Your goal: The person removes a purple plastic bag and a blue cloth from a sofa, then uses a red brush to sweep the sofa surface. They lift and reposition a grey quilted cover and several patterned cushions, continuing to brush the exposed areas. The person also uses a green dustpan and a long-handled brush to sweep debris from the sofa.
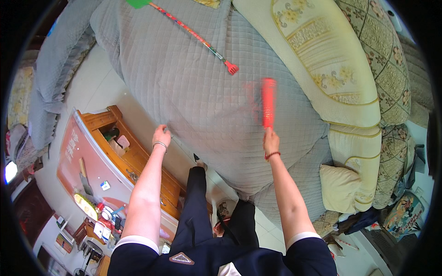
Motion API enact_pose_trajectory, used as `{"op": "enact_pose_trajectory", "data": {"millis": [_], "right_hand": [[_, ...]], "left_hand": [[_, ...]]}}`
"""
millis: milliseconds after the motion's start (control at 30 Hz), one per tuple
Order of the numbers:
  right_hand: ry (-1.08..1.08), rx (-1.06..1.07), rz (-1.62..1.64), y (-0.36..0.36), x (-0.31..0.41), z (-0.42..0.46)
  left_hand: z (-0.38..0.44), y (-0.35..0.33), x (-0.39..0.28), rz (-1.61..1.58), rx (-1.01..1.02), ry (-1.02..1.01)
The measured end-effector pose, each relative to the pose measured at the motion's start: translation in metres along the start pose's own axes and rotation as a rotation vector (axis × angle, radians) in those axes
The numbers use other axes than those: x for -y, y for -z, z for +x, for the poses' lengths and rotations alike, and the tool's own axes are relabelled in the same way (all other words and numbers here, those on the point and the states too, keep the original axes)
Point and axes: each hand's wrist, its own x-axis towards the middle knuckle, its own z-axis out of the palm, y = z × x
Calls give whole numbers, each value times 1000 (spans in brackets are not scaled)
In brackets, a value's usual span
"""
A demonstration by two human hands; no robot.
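Note:
My right hand [271, 140] grips the handle of a red brush [268, 100], which is blurred by motion. It is over a grey quilted sofa cover [207, 103], and faint red streaks show to the brush's left. Whether the bristles touch the fabric cannot be told. My left hand [161, 135] holds nothing, its fingers loosely bent, near the cover's left edge. A fly swatter [190, 31] lies diagonally on the cover. Its green head is cut off by the top of the view, and its other end is a small red hand-shaped scratcher.
A cream backrest cushion [331, 58] and a small cream pillow [340, 188] line the right side. At left, a wooden coffee table [114, 138] with an open compartment stands close to my left arm. A knife [84, 177] and a cluttered tray lie on its top.

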Motion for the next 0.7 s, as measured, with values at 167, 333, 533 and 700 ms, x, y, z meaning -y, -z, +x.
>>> {"op": "enact_pose_trajectory", "data": {"millis": [167,333,533,700], "right_hand": [[-118,202,-125,-80,17,-32],[120,124,-271,-61,35,-81],[198,73,-571,18,65,-60],[704,-202,-723,124,135,27]], "left_hand": [[-6,-11,-15,-219,143,-54],[-31,-4,-43,-284,248,-82],[-41,-17,-54,-401,368,-57],[-36,-23,-91,-373,445,-24]]}}
